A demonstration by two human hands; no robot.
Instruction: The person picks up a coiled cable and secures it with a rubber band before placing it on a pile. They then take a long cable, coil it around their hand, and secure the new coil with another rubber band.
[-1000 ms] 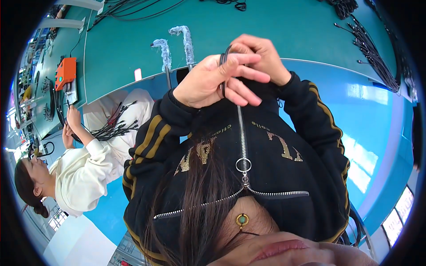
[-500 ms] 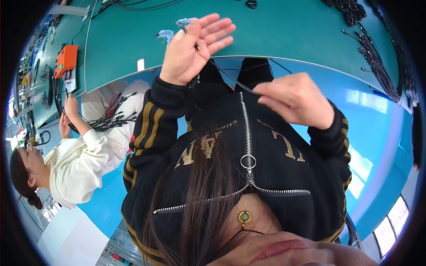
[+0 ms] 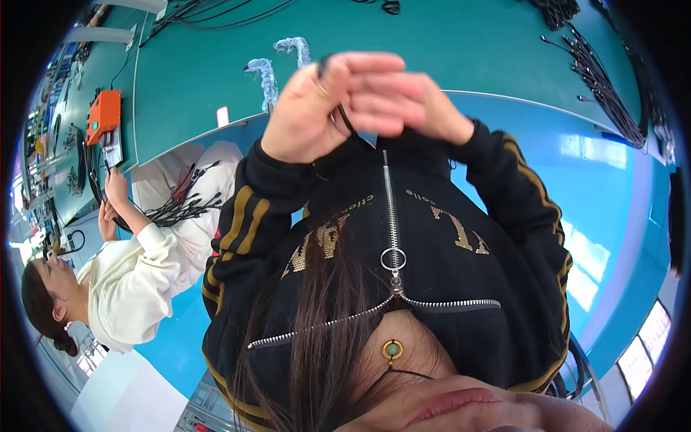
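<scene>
My left hand (image 3: 317, 111) is raised above the near edge of the table, its thumb clamping a black cable (image 3: 345, 118) against the palm while the other fingers stretch out to the right. The cable's dark end sticks up past the thumb, and another stretch hangs below the palm. Close behind those fingers is my right hand (image 3: 445, 111), mostly covered, so its fingertips and anything in them are hidden. Just beyond my left hand stand two hooked prongs (image 3: 267, 81) wrapped in light blue material.
The green table (image 3: 194, 65) carries black cable bundles (image 3: 601, 86) at the right and loose cables (image 3: 216, 16) at the far left. An orange box (image 3: 106, 115) stands left. Beside it a co-worker in a white top (image 3: 133, 270) handles cables, with more on their lap.
My right hand has moved up and left, from holding the cable stretched out to behind my left hand's fingers. My left hand has shifted slightly down and turned.
</scene>
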